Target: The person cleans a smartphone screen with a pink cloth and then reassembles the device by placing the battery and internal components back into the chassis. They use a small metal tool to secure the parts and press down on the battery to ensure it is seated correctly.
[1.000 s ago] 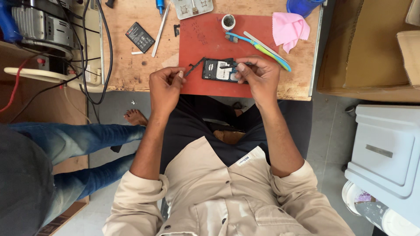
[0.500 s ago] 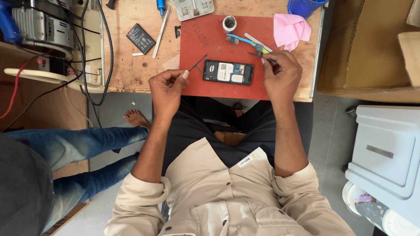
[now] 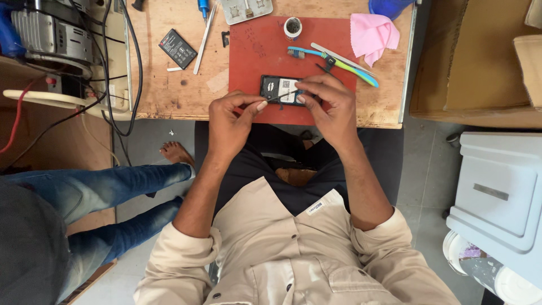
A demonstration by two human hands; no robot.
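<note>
Now the right hand (image 3: 327, 104) has come back from the toothbrush (image 3: 333, 61), pinching the opened phone (image 3: 280, 88) beside the left hand (image 3: 234, 118), whose fingers grip thin tweezers (image 3: 276, 97) probing inside

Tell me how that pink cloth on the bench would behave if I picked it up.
The pink cloth lies crumpled in soft folds, so it would probably droop limply. It looks thin, so likely very light. One corner overlaps the red mat; pushed, it should bunch up rather than slide.
</note>
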